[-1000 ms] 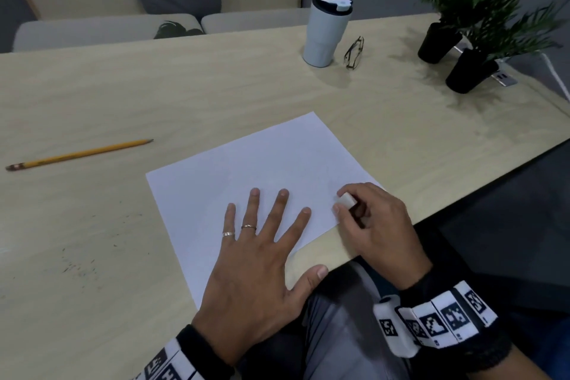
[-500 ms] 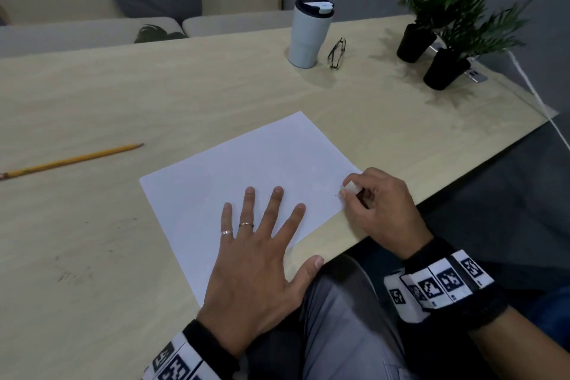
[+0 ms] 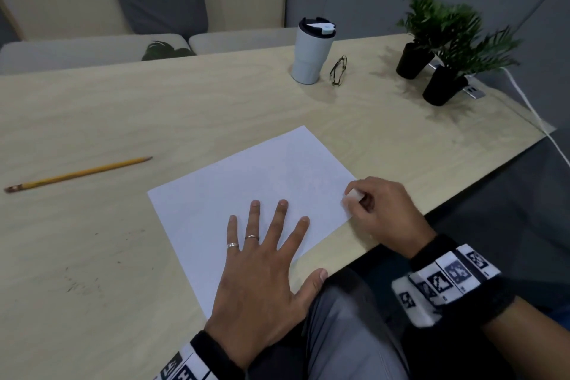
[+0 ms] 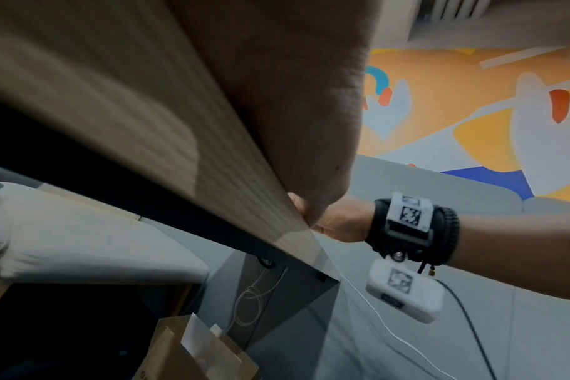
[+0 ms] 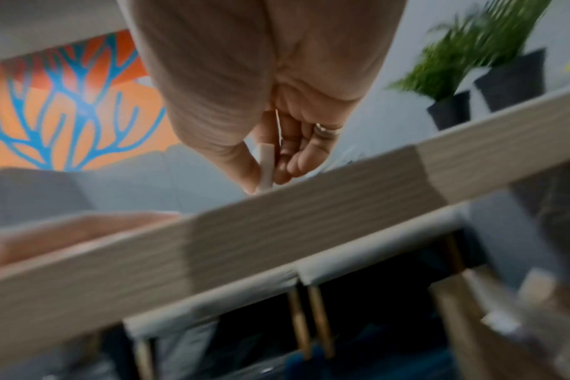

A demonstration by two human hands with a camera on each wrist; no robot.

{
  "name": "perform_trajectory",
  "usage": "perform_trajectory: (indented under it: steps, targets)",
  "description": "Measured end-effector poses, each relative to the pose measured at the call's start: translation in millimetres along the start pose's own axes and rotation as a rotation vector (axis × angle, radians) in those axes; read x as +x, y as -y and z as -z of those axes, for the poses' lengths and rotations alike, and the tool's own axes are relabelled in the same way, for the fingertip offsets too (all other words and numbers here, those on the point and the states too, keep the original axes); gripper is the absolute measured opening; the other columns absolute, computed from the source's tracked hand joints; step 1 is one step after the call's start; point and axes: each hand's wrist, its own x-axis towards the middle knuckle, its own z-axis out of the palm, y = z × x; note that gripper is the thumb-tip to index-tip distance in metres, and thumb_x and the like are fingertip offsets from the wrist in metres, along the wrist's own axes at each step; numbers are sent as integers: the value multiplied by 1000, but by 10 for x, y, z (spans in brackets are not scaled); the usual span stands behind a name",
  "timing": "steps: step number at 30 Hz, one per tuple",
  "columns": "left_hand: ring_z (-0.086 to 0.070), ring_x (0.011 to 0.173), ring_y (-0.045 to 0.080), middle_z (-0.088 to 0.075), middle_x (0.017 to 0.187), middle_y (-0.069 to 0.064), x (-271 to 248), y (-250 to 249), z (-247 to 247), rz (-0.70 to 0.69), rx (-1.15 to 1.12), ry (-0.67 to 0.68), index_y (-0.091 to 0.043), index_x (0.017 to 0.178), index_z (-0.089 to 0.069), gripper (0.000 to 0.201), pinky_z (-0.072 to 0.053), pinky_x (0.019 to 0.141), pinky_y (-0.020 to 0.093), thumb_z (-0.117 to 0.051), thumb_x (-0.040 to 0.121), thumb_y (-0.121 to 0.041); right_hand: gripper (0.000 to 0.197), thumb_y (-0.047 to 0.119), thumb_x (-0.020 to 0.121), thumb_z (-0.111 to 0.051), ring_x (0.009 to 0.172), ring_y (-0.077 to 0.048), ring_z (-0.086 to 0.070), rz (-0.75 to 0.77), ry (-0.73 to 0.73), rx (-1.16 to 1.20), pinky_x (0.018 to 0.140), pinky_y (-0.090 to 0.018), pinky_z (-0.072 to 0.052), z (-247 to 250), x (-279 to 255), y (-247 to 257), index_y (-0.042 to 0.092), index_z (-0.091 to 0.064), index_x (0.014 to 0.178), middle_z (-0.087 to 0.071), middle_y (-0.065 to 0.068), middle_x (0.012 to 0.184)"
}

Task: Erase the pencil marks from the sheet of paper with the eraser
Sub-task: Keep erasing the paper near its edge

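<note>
A white sheet of paper [image 3: 246, 182] lies slanted near the front edge of the wooden table [image 3: 154, 108]. My left hand [image 3: 262, 262] lies flat on its near part with the fingers spread, pressing it down. My right hand [image 3: 376, 210] pinches a small white eraser [image 3: 353, 193] at the sheet's right corner. In the right wrist view the eraser [image 5: 266, 167] stands between thumb and fingers, its lower end on the table top. No pencil marks show on the paper from here. The left wrist view shows only the heel of the left hand [image 4: 293, 102] on the table edge.
A yellow pencil [image 3: 77, 175] lies on the table at the left. At the back stand a white tumbler [image 3: 311, 52], folded glasses [image 3: 338, 70] and two potted plants [image 3: 444, 49]. A white cable [image 3: 536, 120] runs off the right edge. My lap lies under the front edge.
The right hand with the eraser has slid a little toward the sheet's right corner. The left hand stays flat on the paper. The head view has shifted.
</note>
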Motion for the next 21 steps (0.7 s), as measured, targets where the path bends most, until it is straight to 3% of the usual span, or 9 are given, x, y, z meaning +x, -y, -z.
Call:
perform_trajectory:
  steps: [2,6,10,15,18,21]
  targets:
    - [12,162,33,0,177,-3,-6,-4,0,-2,-4,-14,-41,166,-20,81,-2,127,65,-19,98,-83,13,14,92,-73,68,-14,-59,-17,-1,1,67,-34,-52,86,65,-50,19,-73,81,-64,4,72]
    - [4,163,35,-9,176,0,-2,1,-33,-1,-19,-27,-39,165,-27,79,-8,127,66,-26,99,-81,12,20,93,-72,69,-10,-58,142,146,-24,65,-16,-40,-54,-64,231,26,-70,82,-59,9,71]
    - [5,163,35,-8,177,0,0,-12,-57,1,-11,-45,-38,165,-27,79,-8,127,66,-27,99,-81,14,17,94,-73,72,-13,-60,33,39,-26,65,-20,-42,-18,136,31,23,-72,82,-62,6,72]
    - [4,163,35,-7,177,-1,0,-2,-73,3,-20,-55,-39,165,-28,78,-9,126,67,-28,99,-80,11,18,94,-71,72,-10,-57,151,113,-58,66,-19,-39,-163,28,212,23,-69,84,-58,10,73]
    - [6,163,35,-7,177,-1,-3,-8,-78,1,-15,-65,-39,165,-28,78,-9,126,67,-28,99,-81,12,12,94,-73,75,-13,-58,46,2,-23,66,-18,-41,-94,177,21,18,-71,84,-61,8,74]
    - [5,163,35,-8,176,-1,-9,-4,-80,0,-18,-62,-39,165,-29,78,-9,126,67,-28,99,-81,13,10,95,-72,75,-12,-57,60,-12,-32,65,-16,-39,-82,199,60,16,-70,83,-59,8,73]
